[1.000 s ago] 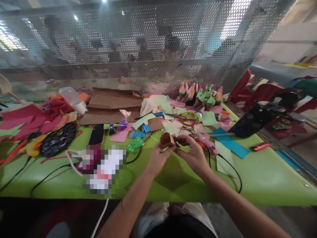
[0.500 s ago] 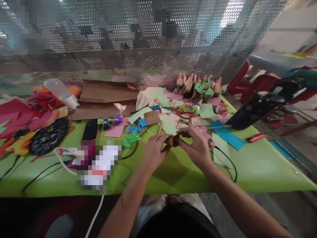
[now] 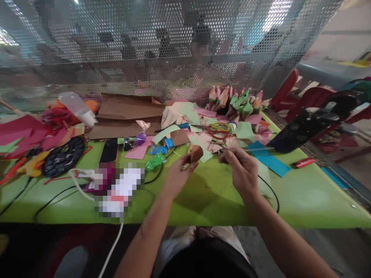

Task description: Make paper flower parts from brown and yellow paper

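Observation:
In my left hand [image 3: 178,172], fingers and thumb pinch a curled piece of brown paper [image 3: 197,153] above the green table. My right hand [image 3: 243,172] is closed a short way to its right, apart from the paper. Something small and dark shows at its fingertips, too unclear to name. A thin translucent stick [image 3: 261,148] runs behind that hand toward the blue paper strip [image 3: 268,158]. A black cord [image 3: 274,193] comes out from beside the right wrist. The pink device it led to is hidden from view.
Scissors with red and yellow handles [image 3: 218,129] lie among paper scraps. Several paper cones [image 3: 232,102] stand at the back. A dark bottle [image 3: 292,131] and a red lighter [image 3: 304,162] are to the right. On the left lie a phone [image 3: 109,150] and a black coiled item [image 3: 63,156].
My hands have moved apart. The left keeps the curled brown paper, while the right has let go of it, shifted right and closed over where the pink device was showing.

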A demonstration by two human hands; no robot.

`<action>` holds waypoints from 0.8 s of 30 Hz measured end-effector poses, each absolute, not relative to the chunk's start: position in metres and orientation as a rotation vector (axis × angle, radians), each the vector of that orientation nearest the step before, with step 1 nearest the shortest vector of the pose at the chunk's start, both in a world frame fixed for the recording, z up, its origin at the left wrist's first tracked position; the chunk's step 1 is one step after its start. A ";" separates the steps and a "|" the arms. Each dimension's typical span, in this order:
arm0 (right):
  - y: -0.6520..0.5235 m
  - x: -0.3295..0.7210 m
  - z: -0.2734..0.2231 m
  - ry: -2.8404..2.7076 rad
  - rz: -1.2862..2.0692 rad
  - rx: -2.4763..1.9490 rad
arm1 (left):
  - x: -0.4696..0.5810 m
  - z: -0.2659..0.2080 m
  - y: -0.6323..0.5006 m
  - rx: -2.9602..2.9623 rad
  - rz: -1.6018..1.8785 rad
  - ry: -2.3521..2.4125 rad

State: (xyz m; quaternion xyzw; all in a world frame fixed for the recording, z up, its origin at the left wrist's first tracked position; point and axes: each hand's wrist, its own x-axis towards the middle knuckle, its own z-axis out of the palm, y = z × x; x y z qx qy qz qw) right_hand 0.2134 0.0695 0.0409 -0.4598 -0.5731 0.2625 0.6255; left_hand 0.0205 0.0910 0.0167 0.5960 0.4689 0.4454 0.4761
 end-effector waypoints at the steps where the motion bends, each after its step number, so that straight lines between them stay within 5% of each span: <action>1: 0.068 0.214 0.041 -1.352 0.649 -1.026 | 0.021 0.016 0.092 1.372 1.092 1.085; 15: 0.078 0.210 0.034 -1.683 0.424 -1.055 | 0.021 0.028 0.087 1.286 0.955 0.888; 24: 0.077 0.209 0.037 -1.776 0.676 -1.050 | 0.020 0.020 0.090 1.202 1.014 0.875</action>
